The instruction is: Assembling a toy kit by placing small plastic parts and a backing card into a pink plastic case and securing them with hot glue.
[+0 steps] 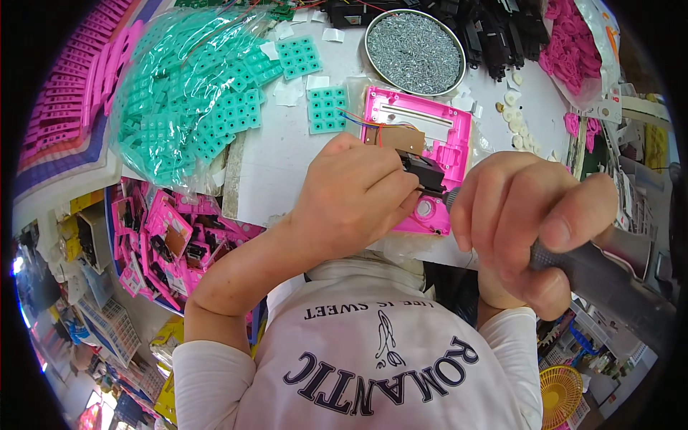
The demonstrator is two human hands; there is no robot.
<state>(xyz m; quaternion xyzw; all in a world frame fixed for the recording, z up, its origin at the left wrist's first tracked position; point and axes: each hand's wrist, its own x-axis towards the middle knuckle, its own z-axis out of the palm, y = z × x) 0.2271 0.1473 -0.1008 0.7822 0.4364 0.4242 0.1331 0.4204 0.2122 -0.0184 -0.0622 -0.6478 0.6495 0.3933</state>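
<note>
A pink plastic casing (453,154) lies face down on the white worktable (272,168), with coloured wires, a brown board (401,138) and moulded posts inside. My left hand (358,190) is closed, its fingertips pinching a black plastic part (424,172) within the casing. In my right hand (527,222) I grip a dark electric screwdriver (609,287), held nearly level. Its nose points left toward the black part. The bit's tip is too small to tell whether it touches a screw.
Beyond the casing stands a round metal bowl (416,94) of screws. Teal rubber keypads (186,107) fill a clear bag at left. Pink casings with parts (175,236) fill a bin below. White round pieces (516,122), black parts (494,39) and bagged pink pieces (573,43) lie at right.
</note>
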